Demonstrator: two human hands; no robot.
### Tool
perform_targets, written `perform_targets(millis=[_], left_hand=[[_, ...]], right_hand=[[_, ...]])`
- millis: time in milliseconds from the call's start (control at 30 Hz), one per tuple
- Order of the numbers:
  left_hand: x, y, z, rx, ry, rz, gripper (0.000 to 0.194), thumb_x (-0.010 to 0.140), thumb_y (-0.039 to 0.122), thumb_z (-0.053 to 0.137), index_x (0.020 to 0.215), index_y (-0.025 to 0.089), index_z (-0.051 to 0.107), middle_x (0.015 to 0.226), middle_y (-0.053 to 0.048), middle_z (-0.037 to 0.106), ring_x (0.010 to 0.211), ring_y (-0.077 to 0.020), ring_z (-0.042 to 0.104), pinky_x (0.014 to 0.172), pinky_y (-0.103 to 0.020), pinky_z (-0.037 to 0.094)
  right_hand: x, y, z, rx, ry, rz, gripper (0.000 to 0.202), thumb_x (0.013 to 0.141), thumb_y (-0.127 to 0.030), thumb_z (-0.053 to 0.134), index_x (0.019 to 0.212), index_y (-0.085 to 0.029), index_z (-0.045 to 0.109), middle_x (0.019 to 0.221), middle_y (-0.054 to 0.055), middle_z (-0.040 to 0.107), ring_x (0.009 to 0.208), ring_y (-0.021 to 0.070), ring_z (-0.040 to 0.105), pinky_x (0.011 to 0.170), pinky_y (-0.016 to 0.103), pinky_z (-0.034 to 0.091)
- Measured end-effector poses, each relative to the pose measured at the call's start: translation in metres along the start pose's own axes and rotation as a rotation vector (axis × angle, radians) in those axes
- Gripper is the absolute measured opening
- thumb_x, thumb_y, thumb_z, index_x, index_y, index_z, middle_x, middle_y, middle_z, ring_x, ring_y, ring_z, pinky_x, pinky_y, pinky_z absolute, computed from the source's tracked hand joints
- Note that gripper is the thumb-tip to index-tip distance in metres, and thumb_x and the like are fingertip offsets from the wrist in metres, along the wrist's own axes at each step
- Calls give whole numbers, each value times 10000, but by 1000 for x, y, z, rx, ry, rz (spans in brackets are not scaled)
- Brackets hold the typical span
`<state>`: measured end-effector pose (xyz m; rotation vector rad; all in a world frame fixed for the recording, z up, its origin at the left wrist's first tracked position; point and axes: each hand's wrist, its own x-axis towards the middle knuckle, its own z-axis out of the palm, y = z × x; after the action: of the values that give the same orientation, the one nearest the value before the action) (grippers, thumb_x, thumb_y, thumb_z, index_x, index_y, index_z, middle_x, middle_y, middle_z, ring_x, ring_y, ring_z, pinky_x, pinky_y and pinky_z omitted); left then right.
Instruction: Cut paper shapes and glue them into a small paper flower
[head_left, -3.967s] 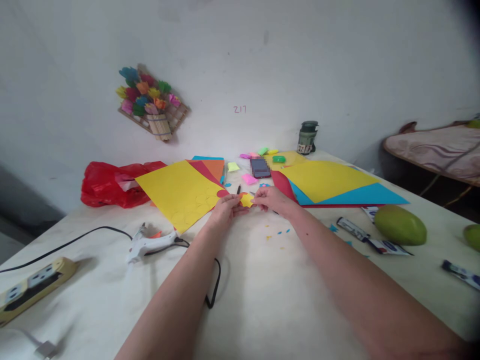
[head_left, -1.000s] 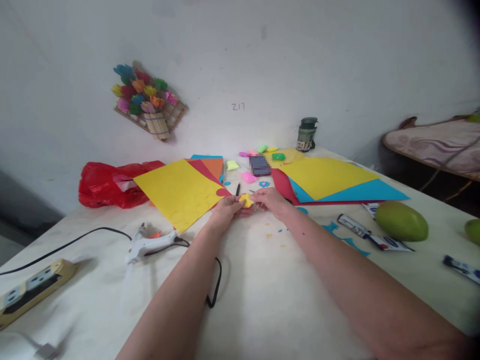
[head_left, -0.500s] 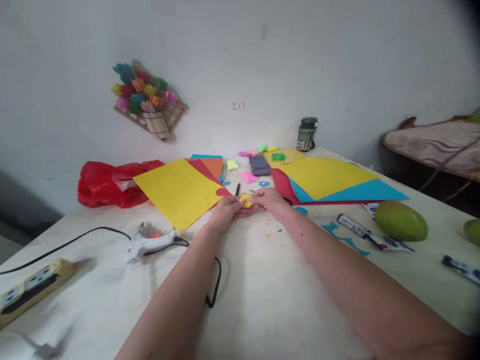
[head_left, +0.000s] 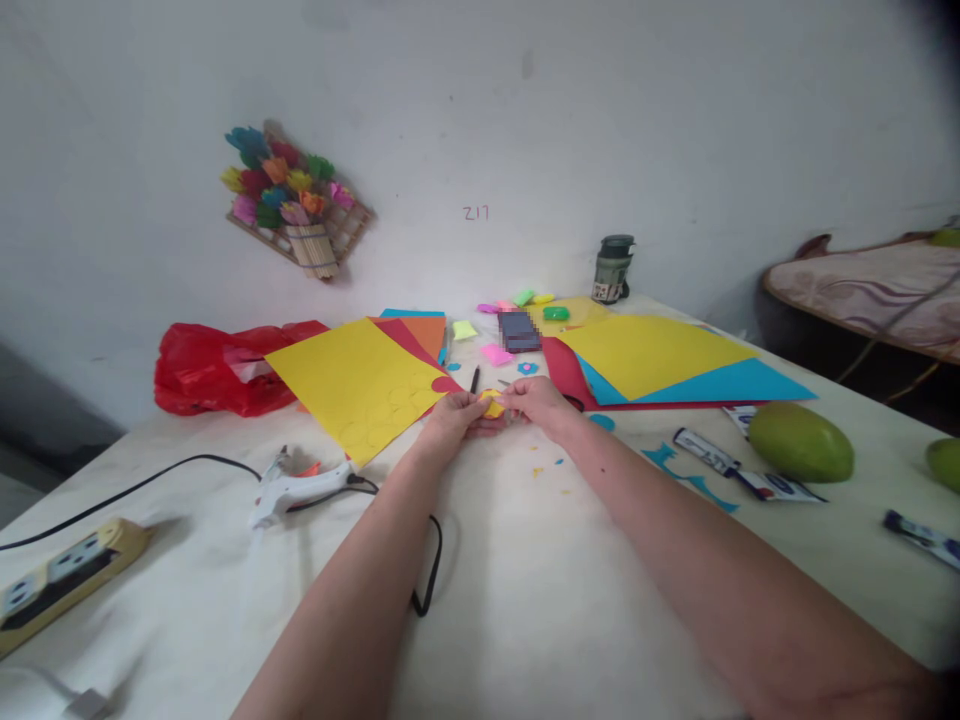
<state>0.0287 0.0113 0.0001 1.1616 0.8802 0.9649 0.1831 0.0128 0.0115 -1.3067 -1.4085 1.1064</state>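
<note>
Between both hands, over the middle of the table, is a small yellow paper cut-out point(head_left: 492, 404). My left hand point(head_left: 459, 413) pinches its left side between thumb and fingers. Closed fingertips of my right hand point(head_left: 535, 398) grip its right edge. A thin grey metal tip point(head_left: 504, 382) shows just behind the right fingers, and a dark curved piece point(head_left: 576, 403) shows past that hand; whether they are one tool, or held, I cannot tell. A black pen point(head_left: 475, 379) lies behind the left hand. Beside that hand is a yellow sheet point(head_left: 352, 385) with drawn outlines.
At left lie a white glue gun point(head_left: 300, 490) with its cord, a power strip point(head_left: 71, 575) and a red plastic bag point(head_left: 225, 370). Coloured sheets point(head_left: 667, 350), a green fruit point(head_left: 801, 442) and glue tubes point(head_left: 705, 451) are at right. Behind are a phone point(head_left: 519, 332) and a tumbler point(head_left: 613, 270).
The fingers have shifted very slightly around the yellow cut-out, which appears turned a little. Nothing else has visibly moved.
</note>
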Motion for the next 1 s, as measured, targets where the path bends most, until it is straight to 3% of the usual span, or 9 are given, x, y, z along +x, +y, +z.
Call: perform_targets(millis=[233, 467, 733, 1000], left_hand=[[0, 2, 3, 22, 57, 2, 283, 620, 336, 695, 696, 120, 529, 643, -78, 659, 620, -197, 650, 593, -299, 527], [-3, 6, 4, 71, 95, 36, 245, 624, 329, 682, 674, 136, 539, 595, -40, 645, 588, -180, 644, 590, -288, 525], [-2, 5, 3, 121, 81, 64, 252, 621, 345, 677, 673, 145, 533, 602, -39, 648, 585, -183, 644, 573, -284, 522], [-3, 5, 4, 121, 102, 98, 283, 611, 371, 683, 669, 143, 524, 583, -31, 641, 562, -174, 637, 561, -276, 517]], right_hand=[[-2, -2, -1, 39, -25, 2, 157, 640, -262, 618, 560, -140, 558, 426, -32, 470, 396, 60, 403, 359, 180, 283], [-1, -5, -6, 132, -37, 48, 201, 680, -328, 591, 635, -133, 574, 618, 24, 596, 426, 59, 443, 343, 182, 293], [0, 0, -3, 46, -58, -7, 150, 621, -283, 634, 617, -143, 581, 461, -37, 484, 411, 57, 410, 360, 173, 281], [-2, -6, 2, -5, 7, -52, 129, 634, -255, 599, 586, -142, 558, 418, -57, 443, 397, 46, 376, 401, 180, 289]])
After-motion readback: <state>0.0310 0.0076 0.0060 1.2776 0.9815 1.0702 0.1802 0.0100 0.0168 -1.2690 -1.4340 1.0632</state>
